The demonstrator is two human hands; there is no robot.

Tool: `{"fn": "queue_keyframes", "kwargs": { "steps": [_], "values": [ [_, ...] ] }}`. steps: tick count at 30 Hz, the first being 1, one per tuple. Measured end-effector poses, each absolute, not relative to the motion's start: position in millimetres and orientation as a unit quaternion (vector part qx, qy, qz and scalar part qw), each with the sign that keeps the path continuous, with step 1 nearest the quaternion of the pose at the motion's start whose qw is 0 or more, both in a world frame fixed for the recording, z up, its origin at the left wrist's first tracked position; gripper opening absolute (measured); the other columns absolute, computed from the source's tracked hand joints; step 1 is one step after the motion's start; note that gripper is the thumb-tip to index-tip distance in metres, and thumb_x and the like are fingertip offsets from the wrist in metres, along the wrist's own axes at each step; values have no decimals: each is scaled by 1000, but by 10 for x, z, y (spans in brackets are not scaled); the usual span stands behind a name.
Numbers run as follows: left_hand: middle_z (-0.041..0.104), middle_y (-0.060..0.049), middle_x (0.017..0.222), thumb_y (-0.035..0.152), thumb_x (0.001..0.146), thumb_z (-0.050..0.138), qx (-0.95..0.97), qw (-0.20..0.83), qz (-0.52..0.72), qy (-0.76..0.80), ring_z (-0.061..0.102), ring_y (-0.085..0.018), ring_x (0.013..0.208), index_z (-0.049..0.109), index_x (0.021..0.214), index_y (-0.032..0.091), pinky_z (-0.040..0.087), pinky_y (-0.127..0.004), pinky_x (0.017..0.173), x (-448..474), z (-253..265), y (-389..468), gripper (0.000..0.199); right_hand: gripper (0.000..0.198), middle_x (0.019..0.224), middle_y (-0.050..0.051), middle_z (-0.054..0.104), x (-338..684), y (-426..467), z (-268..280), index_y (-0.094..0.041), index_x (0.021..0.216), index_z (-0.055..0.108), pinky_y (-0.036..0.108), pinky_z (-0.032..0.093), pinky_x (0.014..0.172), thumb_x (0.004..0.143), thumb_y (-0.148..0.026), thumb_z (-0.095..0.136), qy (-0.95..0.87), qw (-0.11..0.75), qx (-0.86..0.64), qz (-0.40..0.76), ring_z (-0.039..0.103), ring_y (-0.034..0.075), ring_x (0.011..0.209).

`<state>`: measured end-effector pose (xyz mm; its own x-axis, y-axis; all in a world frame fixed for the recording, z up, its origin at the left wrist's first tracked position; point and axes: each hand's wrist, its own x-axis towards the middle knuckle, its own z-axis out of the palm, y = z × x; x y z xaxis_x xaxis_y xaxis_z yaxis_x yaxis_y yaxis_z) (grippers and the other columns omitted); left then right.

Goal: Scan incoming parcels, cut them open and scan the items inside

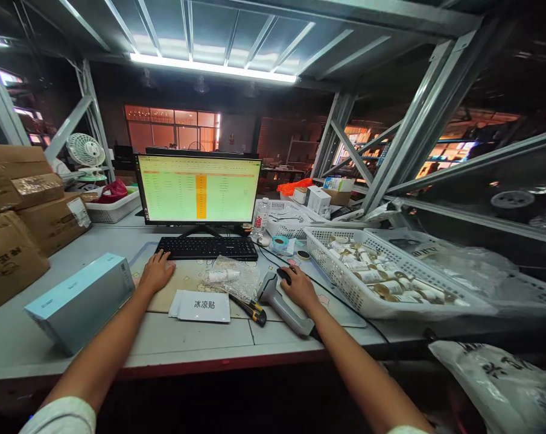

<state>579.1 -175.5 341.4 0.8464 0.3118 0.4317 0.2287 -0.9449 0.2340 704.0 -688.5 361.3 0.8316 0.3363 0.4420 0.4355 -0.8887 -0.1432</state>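
My left hand point(156, 272) lies with fingers stretched out at the left end of a black keyboard point(209, 248), fingertips touching its edge. Wrapped over a black computer mouse point(283, 275) is my right hand point(300, 286). Beside it lies a grey handheld barcode scanner point(284, 306). Between my arms are white packets with Chinese print point(204, 306), a yellow-and-black utility knife point(250, 310), and a small white bottle point(222, 275) next to clear bubble wrap point(244, 280). A lit monitor point(199, 190) behind the keyboard shows a table with an orange column.
At right stands a white basket point(336, 274) full of small labelled bottles. A pale blue box point(85, 301) and cardboard boxes point(10, 241) stand left. Behind are a water bottle point(261, 216) and tape roll point(280, 242). Metal shelf posts point(417, 114) frame the desk.
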Motion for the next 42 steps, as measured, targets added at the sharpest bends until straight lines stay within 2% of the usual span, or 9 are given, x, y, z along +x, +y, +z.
{"fn": "queue_keyframes", "kwargs": {
  "steps": [6, 14, 38, 42],
  "values": [
    [41, -18, 162, 49, 100, 43, 955, 83, 254, 132, 41, -39, 145, 51, 152, 14, 39, -53, 118, 5828, 3362, -1716, 64, 45, 141, 14, 56, 7059, -6893, 3606, -21, 137, 65, 39, 45, 103, 93, -24, 54, -200, 116, -950, -211, 60, 28, 119],
    [41, -18, 161, 47, 98, 46, 953, 96, 253, 136, 41, -38, 145, 52, 151, 11, 35, -50, 121, 5856, 3342, -1693, 64, 45, 142, 15, 56, 7067, -6895, 3603, -21, 138, 65, 42, 47, 102, 94, -25, 53, -198, 117, -951, -207, 60, 29, 119],
    [46, -18, 157, 48, 97, 44, 945, 107, 284, 121, 44, -39, 143, 55, 148, 13, 39, -53, 118, 5895, 3259, -1638, 63, 44, 142, 14, 56, 7058, -6897, 3599, -21, 137, 65, 41, 47, 105, 94, -25, 54, -207, 122, -947, -214, 61, 29, 121],
    [47, -19, 157, 47, 96, 45, 946, 105, 284, 116, 43, -38, 144, 55, 147, 11, 36, -52, 120, 5899, 3258, -1633, 63, 44, 143, 14, 55, 7055, -6891, 3604, -21, 137, 65, 42, 46, 106, 95, -25, 53, -204, 125, -948, -211, 60, 29, 122]
  ]
}}
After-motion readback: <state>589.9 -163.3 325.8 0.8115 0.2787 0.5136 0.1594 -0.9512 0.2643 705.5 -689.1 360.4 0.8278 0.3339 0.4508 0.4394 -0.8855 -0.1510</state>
